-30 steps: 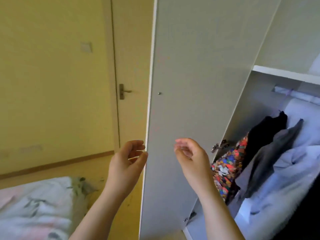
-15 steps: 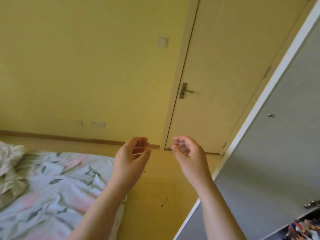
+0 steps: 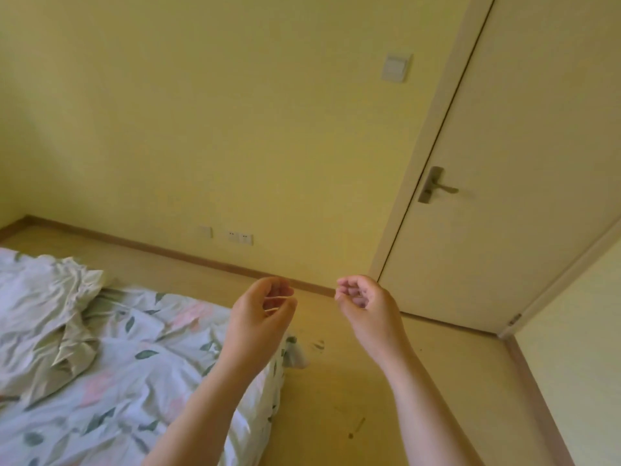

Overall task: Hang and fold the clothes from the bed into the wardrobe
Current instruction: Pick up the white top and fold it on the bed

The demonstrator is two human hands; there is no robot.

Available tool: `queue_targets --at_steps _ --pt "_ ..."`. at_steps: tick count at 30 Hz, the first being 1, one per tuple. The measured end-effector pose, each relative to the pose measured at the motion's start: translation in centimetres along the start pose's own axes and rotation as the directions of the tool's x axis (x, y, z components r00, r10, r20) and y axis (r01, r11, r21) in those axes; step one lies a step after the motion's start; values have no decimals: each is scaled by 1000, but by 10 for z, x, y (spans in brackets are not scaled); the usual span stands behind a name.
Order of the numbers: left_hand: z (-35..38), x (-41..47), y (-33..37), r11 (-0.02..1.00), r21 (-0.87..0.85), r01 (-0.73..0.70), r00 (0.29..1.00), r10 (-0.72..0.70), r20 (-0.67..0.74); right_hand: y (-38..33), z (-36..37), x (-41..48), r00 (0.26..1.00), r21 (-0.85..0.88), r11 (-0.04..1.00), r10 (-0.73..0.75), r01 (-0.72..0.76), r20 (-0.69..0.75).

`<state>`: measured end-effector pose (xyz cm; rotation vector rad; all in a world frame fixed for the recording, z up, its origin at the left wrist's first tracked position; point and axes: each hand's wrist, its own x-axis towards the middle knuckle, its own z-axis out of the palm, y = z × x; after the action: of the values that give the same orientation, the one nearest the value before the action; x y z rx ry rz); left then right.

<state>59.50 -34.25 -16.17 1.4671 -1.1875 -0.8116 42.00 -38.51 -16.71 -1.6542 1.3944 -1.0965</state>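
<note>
Far left: the bed (image 3: 111, 391) occupies the lower-left corner. It is covered by a white sheet (image 3: 141, 364) printed with green leaves and pink patches. A crumpled pale garment (image 3: 43, 314) lies on the sheet near the left edge, bunched into folds; its type cannot be determined. The corner of the sheet hangs over the bed edge onto the wooden floor (image 3: 353, 381).

Centre: both forearms are raised in front of the camera. The left hand (image 3: 260, 317) is held above the bed corner, fingers curled loosely toward the thumb with a visible gap between them; it holds nothing. The right hand (image 3: 364, 304) is held beside it over the floor, apart from the left hand, fingers likewise curled inward and empty. Neither hand touches the bed or the garment.

Behind the hands: a yellow wall (image 3: 201, 112) with a wooden skirting board along its base. Wall sockets (image 3: 235, 236) sit low on the wall, above the skirting. A light switch (image 3: 396, 67) is mounted higher, near the door frame.

Right: a closed door (image 3: 524, 163) with a metal lever handle (image 3: 435, 186). The wardrobe is out of frame.
</note>
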Motion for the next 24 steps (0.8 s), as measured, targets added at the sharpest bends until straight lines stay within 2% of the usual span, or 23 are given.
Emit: queue_targets --at_steps 12,24 --pt "40 159 -3 1000 -1 -3 997 4 78 34 5 151 997 -7 997 73 -73 -2" --pt "173 315 7 999 40 8 997 -11 74 93 -67 331 999 -2 999 53 -53 -2"
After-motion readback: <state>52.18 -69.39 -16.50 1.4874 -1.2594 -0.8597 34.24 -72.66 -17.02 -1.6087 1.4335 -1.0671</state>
